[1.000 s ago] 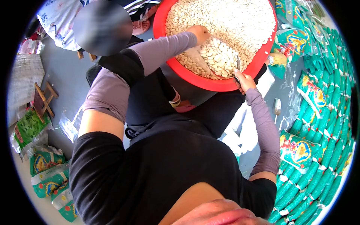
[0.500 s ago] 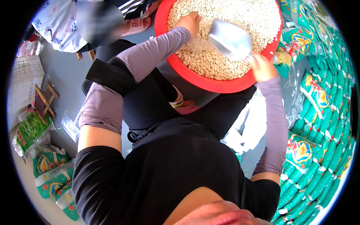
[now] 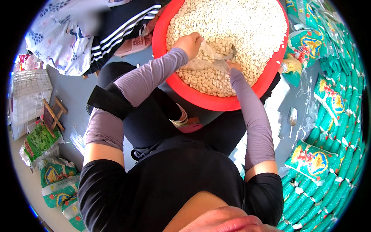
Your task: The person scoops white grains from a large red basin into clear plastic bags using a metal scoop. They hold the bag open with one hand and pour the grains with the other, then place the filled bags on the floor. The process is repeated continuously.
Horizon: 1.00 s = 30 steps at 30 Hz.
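Observation:
A large red tub (image 3: 201, 101) full of pale, flat seeds that look like pumpkin seeds (image 3: 210, 83) stands in front of my knees. Over the seeds my left hand (image 3: 188, 45) pinches the edge of a clear plastic bag (image 3: 208, 51). The see-through film blends with the seeds, so its contents are hard to make out. Close to the bag, my right hand (image 3: 234, 66) grips a metal scoop (image 3: 233, 52), low among the seeds and tilted. Its handle is mostly hidden in my fingers, and part of its blade is covered by seeds or film.
Green filled packets (image 3: 309, 158) are stacked along the right. A small metal scoop (image 3: 293, 117) lies on the floor beside them. At left are a white basket (image 3: 31, 87), a small wooden stool (image 3: 55, 114) and more packets (image 3: 58, 174). Another person's striped trouser leg (image 3: 125, 33) is at upper left.
The scoop, raised over the right side of the tub before, has come down leftward toward the bag with my right hand. My left hand has shifted slightly left and lower.

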### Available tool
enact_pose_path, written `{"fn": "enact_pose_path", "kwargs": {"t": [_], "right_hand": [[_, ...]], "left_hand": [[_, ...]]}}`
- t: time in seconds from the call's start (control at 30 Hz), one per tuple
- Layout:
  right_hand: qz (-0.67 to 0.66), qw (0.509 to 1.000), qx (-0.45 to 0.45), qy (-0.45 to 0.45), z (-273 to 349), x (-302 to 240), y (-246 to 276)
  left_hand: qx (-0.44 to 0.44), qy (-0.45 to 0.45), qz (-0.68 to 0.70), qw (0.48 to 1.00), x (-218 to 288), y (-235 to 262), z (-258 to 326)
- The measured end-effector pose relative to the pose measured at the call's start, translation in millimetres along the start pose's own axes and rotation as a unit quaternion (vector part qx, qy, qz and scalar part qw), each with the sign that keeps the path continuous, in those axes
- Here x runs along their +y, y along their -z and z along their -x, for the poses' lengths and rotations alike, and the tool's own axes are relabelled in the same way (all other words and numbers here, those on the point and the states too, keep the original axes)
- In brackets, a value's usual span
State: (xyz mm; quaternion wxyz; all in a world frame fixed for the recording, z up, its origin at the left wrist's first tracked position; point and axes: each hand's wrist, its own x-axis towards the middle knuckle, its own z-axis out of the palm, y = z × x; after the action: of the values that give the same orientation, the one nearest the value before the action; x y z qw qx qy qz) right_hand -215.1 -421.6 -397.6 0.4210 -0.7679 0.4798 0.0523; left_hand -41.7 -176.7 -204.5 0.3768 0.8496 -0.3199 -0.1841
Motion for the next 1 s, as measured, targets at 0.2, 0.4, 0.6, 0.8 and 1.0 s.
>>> {"fn": "enact_pose_path", "kwargs": {"t": [0.2,0.4,0.6,0.8,1.0], "right_hand": [[-0.195,0.98,-0.03,0.01,60,-19,33],[-0.178,0.982,-0.043,0.036,120,-31,118],[-0.184,0.976,-0.106,0.047,165,-50,169],[-0.103,0.974,-0.2,0.03,193,-78,174],[0.038,0.97,-0.239,-0.012,198,-153,130]], "left_hand": [[0.004,0.012,-0.046,0.999,-7,5,-3],[-0.031,0.036,-0.046,0.998,10,8,-2],[0.012,0.024,0.013,1.0,-2,-3,-9],[-0.011,0.052,0.058,0.997,9,0,-4],[-0.03,0.025,0.001,0.999,17,-6,-3]]}}
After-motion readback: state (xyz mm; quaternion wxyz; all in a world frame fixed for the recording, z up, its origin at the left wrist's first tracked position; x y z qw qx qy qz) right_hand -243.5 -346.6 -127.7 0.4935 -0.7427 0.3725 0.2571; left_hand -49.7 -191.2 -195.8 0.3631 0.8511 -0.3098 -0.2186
